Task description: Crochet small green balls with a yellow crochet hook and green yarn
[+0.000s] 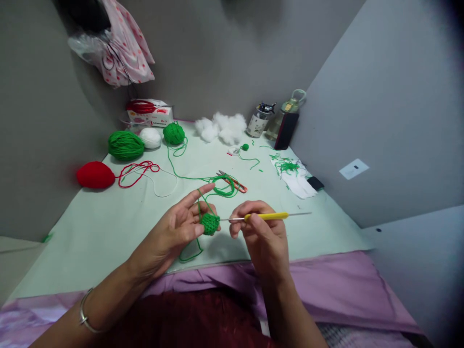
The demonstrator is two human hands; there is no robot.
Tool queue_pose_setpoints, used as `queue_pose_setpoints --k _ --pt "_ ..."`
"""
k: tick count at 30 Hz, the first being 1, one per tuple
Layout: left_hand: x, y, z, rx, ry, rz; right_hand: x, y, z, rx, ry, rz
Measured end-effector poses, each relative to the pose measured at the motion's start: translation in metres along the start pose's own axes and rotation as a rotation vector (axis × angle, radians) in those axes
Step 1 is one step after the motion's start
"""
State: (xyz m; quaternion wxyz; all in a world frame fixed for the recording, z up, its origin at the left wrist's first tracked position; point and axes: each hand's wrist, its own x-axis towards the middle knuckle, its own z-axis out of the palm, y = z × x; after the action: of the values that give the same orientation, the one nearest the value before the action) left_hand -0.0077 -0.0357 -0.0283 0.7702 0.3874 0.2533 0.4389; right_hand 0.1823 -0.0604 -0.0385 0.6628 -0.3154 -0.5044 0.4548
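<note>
Between the thumb and fingers of my left hand (183,222) is a small round green crochet piece (210,224). Green yarn runs from it up over my raised left index finger, and a loose green tail hangs below. My right hand (263,229) grips a crochet hook (268,216) by its yellow handle. The hook's thin metal shaft points left, its tip at the right edge of the green piece. Just beyond my hands, a loose coil of green yarn (223,188) lies over orange-handled scissors (239,185).
At the back left sit a red yarn ball (95,175), a green skein (125,145), a white ball (150,138) and another green ball (174,133). White stuffing (223,128), a pen jar (258,122), a bottle (277,123) and a phone (286,131) stand behind. Green scraps (288,166) lie right.
</note>
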Motion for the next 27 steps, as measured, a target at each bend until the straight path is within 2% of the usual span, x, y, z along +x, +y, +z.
queue_pose_setpoints --k 1,3,5,6,8,9,15,19,22,25,27 --pt "0.000 -0.002 0.001 0.015 0.010 0.017 -0.001 0.001 0.001 -0.070 -0.016 -0.014" --pt "0.000 -0.008 0.003 0.037 0.028 0.033 -0.007 0.006 0.002 -0.349 0.008 -0.148" --pt "0.000 -0.014 0.008 0.021 0.037 0.011 -0.015 0.013 0.003 -0.677 0.121 -0.344" --pt "0.000 -0.016 0.010 -0.003 0.033 -0.017 -0.018 0.016 0.003 -0.720 0.120 -0.384" --pt "-0.001 -0.018 0.014 -0.060 0.012 -0.079 -0.022 0.019 0.004 -0.714 0.142 -0.469" --pt "0.000 -0.018 0.016 -0.084 -0.001 -0.103 -0.021 0.020 0.004 -0.668 0.129 -0.468" --pt "0.002 -0.018 0.017 -0.102 -0.013 -0.081 -0.005 0.014 -0.002 -0.249 0.024 -0.158" --pt "0.003 -0.016 0.015 -0.091 -0.018 -0.089 0.002 0.016 -0.007 -0.113 0.020 -0.124" --pt "0.003 -0.017 0.014 -0.053 -0.001 -0.081 -0.002 0.014 -0.010 -0.306 -0.007 -0.190" --pt "0.002 -0.019 0.015 0.020 0.056 -0.051 -0.011 0.014 -0.010 -0.715 -0.069 -0.403" --pt "0.000 -0.019 0.017 0.004 0.062 -0.073 -0.016 0.015 -0.009 -0.838 -0.055 -0.535"
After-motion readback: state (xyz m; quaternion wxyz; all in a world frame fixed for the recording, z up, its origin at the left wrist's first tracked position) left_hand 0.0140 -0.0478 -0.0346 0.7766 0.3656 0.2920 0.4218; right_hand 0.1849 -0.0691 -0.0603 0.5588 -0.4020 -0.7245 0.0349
